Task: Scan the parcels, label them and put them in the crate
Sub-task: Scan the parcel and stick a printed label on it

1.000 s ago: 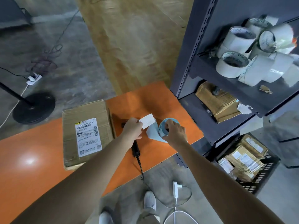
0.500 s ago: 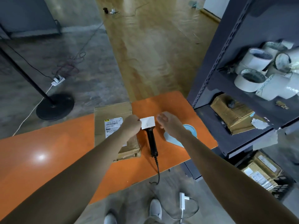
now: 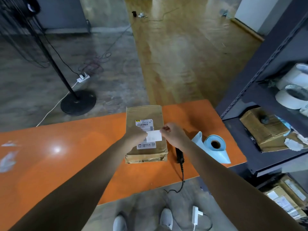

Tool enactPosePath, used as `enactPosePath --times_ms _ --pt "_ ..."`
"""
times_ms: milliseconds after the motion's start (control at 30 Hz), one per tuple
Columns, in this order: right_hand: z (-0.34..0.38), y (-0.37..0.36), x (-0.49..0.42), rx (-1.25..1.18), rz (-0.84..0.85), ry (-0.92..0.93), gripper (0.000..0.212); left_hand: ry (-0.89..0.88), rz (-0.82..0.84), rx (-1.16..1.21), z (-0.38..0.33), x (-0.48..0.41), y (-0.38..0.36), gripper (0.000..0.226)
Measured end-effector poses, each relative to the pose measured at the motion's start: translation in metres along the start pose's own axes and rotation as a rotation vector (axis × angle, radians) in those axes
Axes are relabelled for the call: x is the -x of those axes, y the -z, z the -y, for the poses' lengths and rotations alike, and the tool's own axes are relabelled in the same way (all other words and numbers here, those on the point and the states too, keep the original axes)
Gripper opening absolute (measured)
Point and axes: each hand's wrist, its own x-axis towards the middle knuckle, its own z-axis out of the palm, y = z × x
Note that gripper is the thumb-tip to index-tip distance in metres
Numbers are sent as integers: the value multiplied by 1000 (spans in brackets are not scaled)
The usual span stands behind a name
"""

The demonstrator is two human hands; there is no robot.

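A brown cardboard parcel (image 3: pixel 144 114) with a printed shipping label lies on the orange table (image 3: pixel 70 144). Above it I hold a small white label (image 3: pixel 154 136) stretched between both hands. My left hand (image 3: pixel 135 134) pinches its left edge and my right hand (image 3: pixel 171 132) pinches its right edge. A black corded scanner (image 3: pixel 179 155) lies on the table just right of the parcel. A light blue label roll (image 3: pixel 215 144) with a loose tail sits further right. Labelled parcels (image 3: pixel 286 199) fill the crate at the lower right; its rim is hard to make out.
A dark metal shelf unit (image 3: pixel 260 67) stands at the right, holding white tape rolls (image 3: pixel 291 97) and a worn cardboard box (image 3: pixel 263 129). A black floor stand with a round base (image 3: pixel 78 102) and a power strip (image 3: pixel 83 77) are beyond the table. My shoes show below.
My right hand left the label roll and took the label's right edge. Both hands moved the label left, from above the scanner to above the parcel. The view shifted.
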Motion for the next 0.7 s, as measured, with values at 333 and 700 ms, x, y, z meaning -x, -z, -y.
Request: enactPosePath --times_ms 333,700 --pt "4 -26 7 230 28 -97 26 -9 -10 10 24 6 -15 17" --pt "3 -47 6 454 -69 -134 17 -83 -189 -469 28 5 -31 20"
